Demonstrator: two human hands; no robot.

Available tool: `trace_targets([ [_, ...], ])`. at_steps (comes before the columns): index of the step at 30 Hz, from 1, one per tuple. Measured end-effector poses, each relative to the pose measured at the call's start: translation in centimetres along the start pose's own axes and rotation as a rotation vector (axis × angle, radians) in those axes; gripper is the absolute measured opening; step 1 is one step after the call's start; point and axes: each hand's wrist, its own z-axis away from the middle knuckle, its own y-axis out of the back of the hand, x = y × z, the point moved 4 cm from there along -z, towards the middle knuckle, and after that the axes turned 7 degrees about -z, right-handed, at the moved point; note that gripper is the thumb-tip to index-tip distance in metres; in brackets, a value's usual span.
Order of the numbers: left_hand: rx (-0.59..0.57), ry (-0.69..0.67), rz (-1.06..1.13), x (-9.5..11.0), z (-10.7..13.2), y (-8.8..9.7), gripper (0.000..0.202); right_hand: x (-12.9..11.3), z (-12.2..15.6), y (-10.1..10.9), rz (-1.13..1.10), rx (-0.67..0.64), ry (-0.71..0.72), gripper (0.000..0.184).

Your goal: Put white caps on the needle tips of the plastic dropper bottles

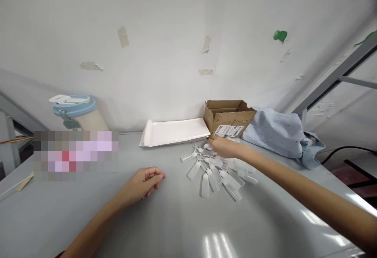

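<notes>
While the right hand [220, 146], grip unclear, is apparently handling translucent pieces [212, 180], the left hand [147, 181] is resting half-curled. Separating seems to be demanding care.

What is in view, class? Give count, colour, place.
Table: one, grey, foreground
Wall: one, white, background
Tape scraps: several, beige, wall
Green scrap: one, green, wall's right
Container: one, blue-lidded cream, back left
Pixelated patch: one, mostly lilac, left
Packet: one, white, back centre
Cardboard box: one, brown, right of packet
Cloth: one, pale blue, beside box
Frame bars: several, grey, right
Cable: one, black, right edge
Plastic pieces: over ten, translucent, near box
Left grip: one, bare, centre left
Right grip: one, bare, at plastic pieces
</notes>
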Motion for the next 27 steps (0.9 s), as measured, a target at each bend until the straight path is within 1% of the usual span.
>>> trace_targets([
  [3, 0.013, -0.010, -0.003, 0.0, 0.0, 0.0, 0.035, 0.2, -0.1, 0.2, 0.037, -0.095, 0.014, 0.030],
  [5, 0.019, -0.014, -0.013, 0.0, 0.1, 0.1, 0.034, 0.2, 0.1, 0.6, 0.059, -0.127, 0.015, 0.030],
  [7, 0.016, -0.020, -0.017, 0.1, 0.1, 0.1, 0.034, 0.3, 0.6, 1.3, 0.092, -0.111, 0.006, 0.029],
  [10, 0.017, -0.027, -0.013, 0.2, 0.2, 0.0, 0.034, 0.3, 1.5, 2.3, 0.158, -0.042, -0.022, 0.031],
  [14, 0.024, -0.033, 0.008, 0.5, 0.4, 0.0, 0.034, 0.0, 2.4, 2.8, 0.218, 0.018, -0.050, 0.032],
  [18, 0.035, -0.033, 0.026, 0.5, 0.5, 0.0, 0.033, -1.8, 2.7, 2.6, 0.193, 0.014, -0.041, 0.031],
  [22, 0.035, -0.039, 0.022, 0.5, 0.4, -0.1, 0.033, -3.9, 2.7, 2.0, 0.125, -0.079, -0.040, 0.031],
  [25, 0.035, -0.044, 0.016, 0.5, 0.3, -0.1, 0.033, -5.0, 2.9, 1.0, 0.088, -0.142, -0.025, 0.030],
  [27, 0.036, -0.043, 0.012, 0.6, 0.3, -0.1, 0.032, -5.4, 3.0, 0.5, 0.071, -0.114, 0.009, 0.029],
])
